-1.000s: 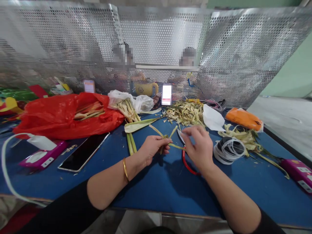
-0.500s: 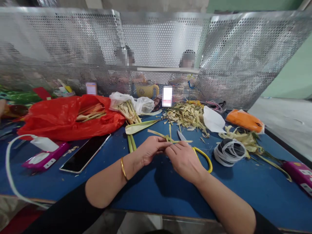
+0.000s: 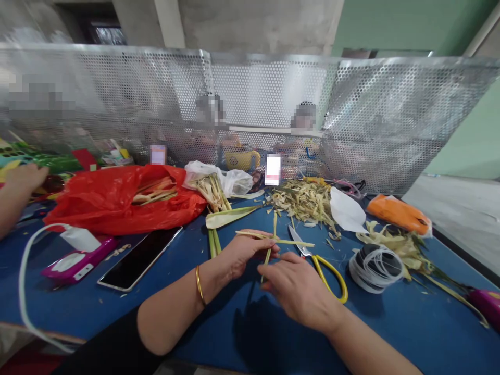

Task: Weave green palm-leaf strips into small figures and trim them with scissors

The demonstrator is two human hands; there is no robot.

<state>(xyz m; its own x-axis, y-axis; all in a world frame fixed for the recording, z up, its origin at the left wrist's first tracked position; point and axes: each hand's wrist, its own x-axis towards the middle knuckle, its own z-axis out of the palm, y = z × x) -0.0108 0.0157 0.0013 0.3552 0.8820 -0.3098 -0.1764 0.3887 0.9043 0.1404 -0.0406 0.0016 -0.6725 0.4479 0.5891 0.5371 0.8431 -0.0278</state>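
Blue table, perforated metal screen along its back edge, green wall to the right. Left hand, gold bracelet on the wrist, pinches a small cross of pale leaf strips where they meet, held up over the middle of the table; one end points right, one up, one down. Right hand sits just beside it, fingers curled in, tips at the downward end; blurry, so can't tell whether they grip that strip or only touch it. Scissors with yellow handles lie slightly open beyond the right hand, cord spool to their right. Leaf scraps heaped farther back, next to a white sheet and an orange packet. Left side: red plastic bag with dry stalks showing, dark phone, purple power strip with a white plug. Another person's hand reaches in at far left.
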